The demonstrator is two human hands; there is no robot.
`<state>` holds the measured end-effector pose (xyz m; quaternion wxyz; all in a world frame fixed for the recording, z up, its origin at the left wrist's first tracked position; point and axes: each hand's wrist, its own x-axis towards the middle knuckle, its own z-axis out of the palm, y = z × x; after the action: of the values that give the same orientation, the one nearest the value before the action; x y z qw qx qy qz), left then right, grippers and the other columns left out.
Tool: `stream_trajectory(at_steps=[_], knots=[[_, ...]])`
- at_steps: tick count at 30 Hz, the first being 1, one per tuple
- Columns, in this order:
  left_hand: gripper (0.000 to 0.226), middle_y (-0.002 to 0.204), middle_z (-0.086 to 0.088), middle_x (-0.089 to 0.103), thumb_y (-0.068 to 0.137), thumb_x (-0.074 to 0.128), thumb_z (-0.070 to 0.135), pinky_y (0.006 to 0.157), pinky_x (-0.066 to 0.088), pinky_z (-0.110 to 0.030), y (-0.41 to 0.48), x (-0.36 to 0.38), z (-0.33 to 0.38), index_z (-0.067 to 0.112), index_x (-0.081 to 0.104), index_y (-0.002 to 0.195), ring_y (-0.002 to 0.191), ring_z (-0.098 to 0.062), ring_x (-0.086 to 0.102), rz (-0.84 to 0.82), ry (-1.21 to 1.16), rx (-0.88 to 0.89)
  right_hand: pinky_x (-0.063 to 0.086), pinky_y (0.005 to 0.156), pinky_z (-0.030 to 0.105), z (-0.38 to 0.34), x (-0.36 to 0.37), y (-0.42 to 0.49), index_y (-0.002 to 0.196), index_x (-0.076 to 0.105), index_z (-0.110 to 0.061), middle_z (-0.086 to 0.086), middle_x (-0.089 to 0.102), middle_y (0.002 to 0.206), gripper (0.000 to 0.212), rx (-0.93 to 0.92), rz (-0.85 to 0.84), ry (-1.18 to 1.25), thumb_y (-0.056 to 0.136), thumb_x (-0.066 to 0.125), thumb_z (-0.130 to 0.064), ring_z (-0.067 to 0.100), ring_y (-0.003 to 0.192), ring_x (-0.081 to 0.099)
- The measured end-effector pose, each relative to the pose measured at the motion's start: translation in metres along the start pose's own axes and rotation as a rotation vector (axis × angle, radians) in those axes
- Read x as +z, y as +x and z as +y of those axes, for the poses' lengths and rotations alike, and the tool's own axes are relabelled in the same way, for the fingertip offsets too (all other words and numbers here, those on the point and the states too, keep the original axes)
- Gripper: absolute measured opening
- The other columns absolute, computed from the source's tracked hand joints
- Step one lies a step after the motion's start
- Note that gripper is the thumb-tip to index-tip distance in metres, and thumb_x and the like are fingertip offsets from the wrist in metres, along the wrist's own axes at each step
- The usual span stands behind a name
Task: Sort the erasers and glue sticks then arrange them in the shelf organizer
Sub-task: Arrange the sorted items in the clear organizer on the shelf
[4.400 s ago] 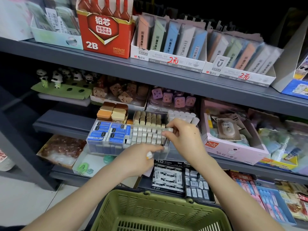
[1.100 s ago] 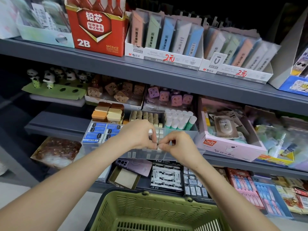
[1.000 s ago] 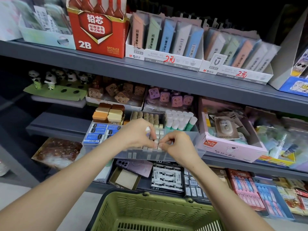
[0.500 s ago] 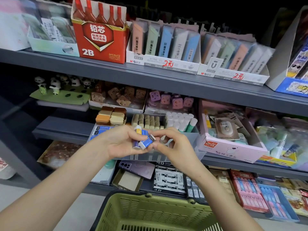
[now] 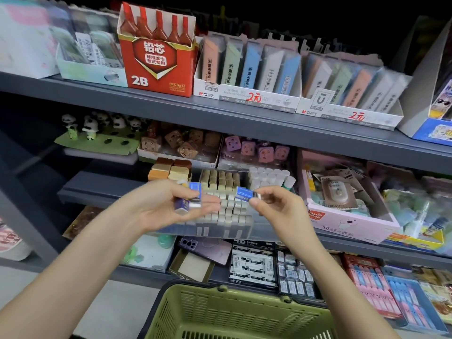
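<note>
Green basket (image 5: 232, 314), 6 o'clock: cut off below. Your left hand (image 5: 166, 209) cups blurred blue-sleeved erasers (image 5: 187, 203), count unclear. Your right hand (image 5: 278, 211) pinches a single blue eraser (image 5: 244, 194). Clear organizer (image 5: 220, 232) behind, partly hidden: pale eraser rows; white-capped glue sticks (image 5: 269, 176), 1 o'clock.

Left hand (image 5: 163, 209) holding several blue-sleeved erasers (image 5: 189, 200); right hand (image 5: 277, 212) pinching a single eraser (image 5: 245, 193), both before the clear shelf organizer (image 5: 256, 231); green basket (image 5: 234, 313) below.
</note>
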<state>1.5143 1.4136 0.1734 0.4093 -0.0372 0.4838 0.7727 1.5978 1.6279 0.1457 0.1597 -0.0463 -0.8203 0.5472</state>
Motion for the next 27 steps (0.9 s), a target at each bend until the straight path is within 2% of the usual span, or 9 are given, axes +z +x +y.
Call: stream_trajectory(at_steps=[3, 6, 9, 11, 12, 16, 19, 22, 27], knots=[[0.041, 0.097, -0.028, 0.069, 0.068, 0.057, -0.004, 0.058, 0.058, -0.031, -0.014, -0.028, 0.012, -0.009, 0.053, 0.109, 0.085, -0.035, 0.070, 0.179, 0.085, 0.167, 0.043, 0.062, 0.010, 0.000, 0.019, 0.010, 0.084, 0.063, -0.029, -0.009, 0.061, 0.073, 0.015, -0.014, 0.000, -0.204, 0.080, 0.074, -0.019, -0.002, 0.062, 0.051], [0.015, 0.085, -0.019, 0.070, 0.077, 0.058, -0.007, 0.054, 0.057, -0.029, -0.022, -0.049, 0.019, -0.006, 0.060, 0.092, 0.074, -0.028, 0.071, 0.346, 0.120, 0.286, 0.043, 0.064, 0.008, -0.004, 0.048, 0.020, 0.099, 0.067, -0.018, -0.008, 0.056, 0.076, 0.017, -0.058, -0.042, -0.269, 0.083, 0.071, -0.012, 0.001, 0.066, 0.049], [0.008, 0.076, -0.012, 0.066, 0.080, 0.061, -0.007, 0.053, 0.056, -0.025, -0.024, -0.061, 0.020, -0.001, 0.062, 0.085, 0.067, -0.020, 0.069, 0.446, 0.225, 0.353, 0.044, 0.069, 0.013, -0.011, 0.071, 0.032, 0.101, 0.068, -0.012, -0.006, 0.058, 0.080, 0.017, -0.118, -0.059, -0.330, 0.084, 0.069, -0.012, 0.003, 0.070, 0.049], [0.006, 0.064, -0.009, 0.068, 0.081, 0.064, -0.005, 0.052, 0.054, -0.021, -0.023, -0.065, 0.018, 0.001, 0.063, 0.083, 0.060, -0.016, 0.069, 0.464, 0.279, 0.375, 0.046, 0.071, 0.017, -0.016, 0.082, 0.037, 0.099, 0.068, -0.012, -0.008, 0.058, 0.079, 0.015, -0.137, -0.051, -0.327, 0.084, 0.069, -0.013, 0.002, 0.070, 0.050], [0.005, 0.062, -0.008, 0.068, 0.081, 0.065, -0.003, 0.050, 0.053, -0.019, -0.023, -0.066, 0.017, 0.002, 0.064, 0.082, 0.060, -0.015, 0.069, 0.472, 0.284, 0.384, 0.046, 0.070, 0.015, -0.018, 0.086, 0.040, 0.099, 0.068, -0.013, -0.009, 0.058, 0.077, 0.016, -0.132, -0.050, -0.304, 0.083, 0.069, -0.013, 0.001, 0.068, 0.050], [0.006, 0.063, -0.009, 0.070, 0.079, 0.071, 0.004, 0.042, 0.044, -0.014, -0.021, -0.068, 0.016, 0.007, 0.066, 0.078, 0.058, -0.012, 0.067, 0.500, 0.286, 0.401, 0.043, 0.064, 0.008, -0.023, 0.098, 0.040, 0.088, 0.065, -0.022, -0.015, 0.057, 0.071, 0.012, -0.092, -0.077, -0.248, 0.081, 0.073, -0.016, -0.003, 0.064, 0.051], [0.012, 0.062, -0.007, 0.069, 0.076, 0.075, 0.009, 0.036, 0.037, -0.015, -0.020, -0.066, 0.013, 0.005, 0.066, 0.084, 0.057, -0.011, 0.066, 0.504, 0.312, 0.384, 0.044, 0.061, 0.015, -0.020, 0.096, 0.030, 0.073, 0.057, -0.029, -0.016, 0.056, 0.067, 0.020, -0.114, 0.014, -0.278, 0.077, 0.075, -0.022, -0.002, 0.063, 0.051], [0.017, 0.060, -0.008, 0.067, 0.077, 0.075, 0.016, 0.036, 0.034, -0.014, -0.020, -0.064, 0.012, 0.006, 0.068, 0.088, 0.058, -0.014, 0.055, 0.492, 0.344, 0.368, 0.040, 0.057, 0.016, -0.019, 0.095, 0.023, 0.065, 0.052, -0.031, -0.014, 0.054, 0.063, 0.029, -0.171, 0.081, -0.282, 0.073, 0.078, -0.024, 0.000, 0.062, 0.050], [0.013, 0.061, -0.005, 0.065, 0.076, 0.076, 0.018, 0.037, 0.034, -0.013, -0.023, -0.064, 0.013, 0.009, 0.070, 0.082, 0.044, -0.004, 0.054, 0.512, 0.319, 0.395, 0.040, 0.058, 0.013, -0.021, 0.123, 0.032, 0.074, 0.060, -0.020, -0.014, 0.055, 0.066, 0.019, -0.114, -0.070, -0.228, 0.075, 0.079, -0.019, -0.002, 0.059, 0.049]])
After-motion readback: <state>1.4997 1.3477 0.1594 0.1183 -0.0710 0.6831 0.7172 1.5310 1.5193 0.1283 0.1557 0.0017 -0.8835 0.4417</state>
